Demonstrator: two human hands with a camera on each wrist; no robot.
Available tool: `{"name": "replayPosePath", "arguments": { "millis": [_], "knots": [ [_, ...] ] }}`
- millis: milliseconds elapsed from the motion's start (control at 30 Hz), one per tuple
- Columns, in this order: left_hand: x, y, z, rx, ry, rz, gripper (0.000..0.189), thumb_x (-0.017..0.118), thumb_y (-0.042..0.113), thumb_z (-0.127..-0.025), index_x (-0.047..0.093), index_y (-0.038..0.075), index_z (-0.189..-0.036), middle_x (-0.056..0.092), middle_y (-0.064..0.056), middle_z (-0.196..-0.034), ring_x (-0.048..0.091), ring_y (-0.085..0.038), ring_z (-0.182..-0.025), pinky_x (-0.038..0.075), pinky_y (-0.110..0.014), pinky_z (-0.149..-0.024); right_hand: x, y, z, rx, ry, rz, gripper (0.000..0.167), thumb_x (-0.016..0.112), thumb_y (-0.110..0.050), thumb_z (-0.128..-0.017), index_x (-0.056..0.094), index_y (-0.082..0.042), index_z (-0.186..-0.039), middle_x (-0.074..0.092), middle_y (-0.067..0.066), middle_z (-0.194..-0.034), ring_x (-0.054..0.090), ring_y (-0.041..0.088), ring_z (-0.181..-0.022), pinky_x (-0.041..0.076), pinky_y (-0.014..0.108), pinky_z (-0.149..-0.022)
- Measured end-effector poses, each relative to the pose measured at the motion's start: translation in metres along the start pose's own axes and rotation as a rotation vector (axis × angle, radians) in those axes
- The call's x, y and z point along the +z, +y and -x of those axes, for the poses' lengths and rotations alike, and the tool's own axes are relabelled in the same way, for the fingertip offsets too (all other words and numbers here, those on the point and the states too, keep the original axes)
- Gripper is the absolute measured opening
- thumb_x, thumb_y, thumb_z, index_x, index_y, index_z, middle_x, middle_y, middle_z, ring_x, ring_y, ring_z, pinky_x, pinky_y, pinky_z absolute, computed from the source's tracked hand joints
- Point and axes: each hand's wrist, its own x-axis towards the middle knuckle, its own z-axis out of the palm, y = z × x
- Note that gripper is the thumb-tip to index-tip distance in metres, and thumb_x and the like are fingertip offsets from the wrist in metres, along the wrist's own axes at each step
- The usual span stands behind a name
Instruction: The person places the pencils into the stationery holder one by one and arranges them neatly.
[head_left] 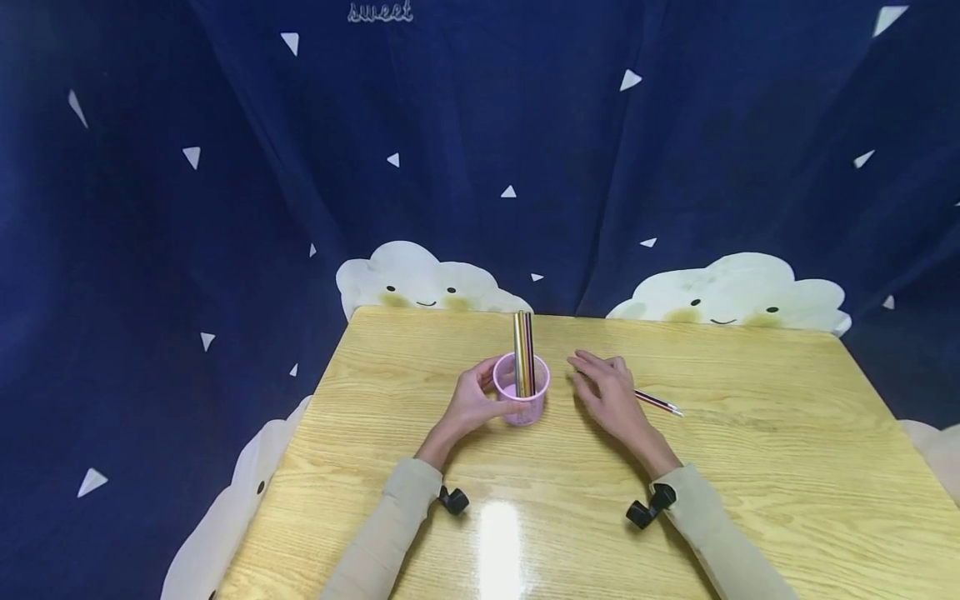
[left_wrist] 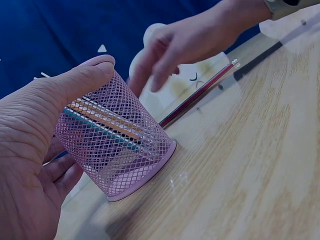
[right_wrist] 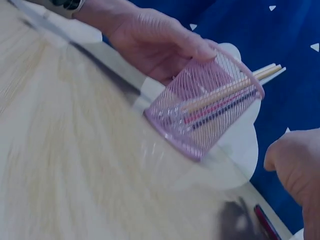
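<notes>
A pink mesh pencil cup (head_left: 527, 413) stands on the table, and my left hand (head_left: 471, 405) grips its side, thumb across the front near the rim. Inside the cup, several pencils (head_left: 523, 346) lean together and stick out above the rim. To the right, my right hand (head_left: 609, 397) hovers apart from the cup with nothing in its fingers. Red-and-black pencils (head_left: 657, 402) lie on the table beside that hand, partly hidden by it; how many cannot be told. The left wrist view shows the mesh wall (left_wrist: 115, 130) with pencils behind it.
The wooden table (head_left: 765, 450) reaches to a dark blue curtain (head_left: 450, 125) with white clouds behind its back edge. A small black camera (head_left: 454, 501) sits at the left wrist, another camera (head_left: 641, 512) at the right.
</notes>
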Motion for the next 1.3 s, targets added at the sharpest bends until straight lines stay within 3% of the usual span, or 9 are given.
{"name": "replayPosePath", "arguments": {
  "millis": [200,500,700,967,1300],
  "knots": [
    [0.001,0.000,0.000,0.000,0.001,-0.005,0.083,0.094,0.008,-0.072,0.057,0.007,-0.146,0.066,-0.010,-0.141,0.062,-0.034,-0.131,0.049,-0.042,-0.115,-0.008,0.015,0.019,0.009,-0.098,0.153,0.036,0.067,-0.008,-0.096,0.072,-0.005,-0.131,0.066,0.018,-0.140,0.053,0.032,-0.097,0.040,0.050,-0.080],
    [0.000,-0.001,-0.001,-0.003,0.006,-0.005,0.083,0.095,0.009,-0.072,0.058,0.009,-0.146,0.067,-0.008,-0.140,0.062,-0.032,-0.131,0.048,-0.041,-0.116,-0.013,0.026,0.036,0.002,-0.103,0.302,0.031,0.066,-0.012,-0.098,0.074,-0.006,-0.128,0.068,0.016,-0.138,0.057,0.040,-0.106,0.044,0.054,-0.079],
    [0.001,0.001,0.000,-0.004,0.007,-0.005,0.083,0.094,0.008,-0.072,0.058,0.009,-0.146,0.067,-0.008,-0.139,0.064,-0.028,-0.129,0.050,-0.039,-0.114,-0.011,0.026,0.040,-0.024,-0.113,0.325,0.031,0.066,-0.012,-0.098,0.075,-0.006,-0.126,0.068,0.015,-0.138,0.057,0.039,-0.110,0.043,0.053,-0.081],
    [0.001,0.001,0.000,-0.004,0.009,-0.020,0.083,0.096,0.012,-0.071,0.059,0.009,-0.146,0.067,-0.007,-0.140,0.063,-0.029,-0.129,0.050,-0.040,-0.114,-0.009,0.023,0.041,-0.033,-0.086,0.241,0.023,0.068,-0.010,-0.096,0.078,-0.007,-0.117,0.067,0.018,-0.135,0.055,0.038,-0.111,0.042,0.052,-0.081],
    [0.000,0.002,0.001,-0.013,0.005,-0.018,0.084,0.095,0.008,-0.071,0.057,0.007,-0.146,0.065,-0.011,-0.142,0.062,-0.031,-0.130,0.049,-0.042,-0.115,-0.009,0.019,0.041,-0.028,-0.140,0.336,0.028,0.066,-0.012,-0.097,0.076,-0.006,-0.123,0.071,0.017,-0.127,0.056,0.037,-0.108,0.043,0.051,-0.081]
  ]
}}
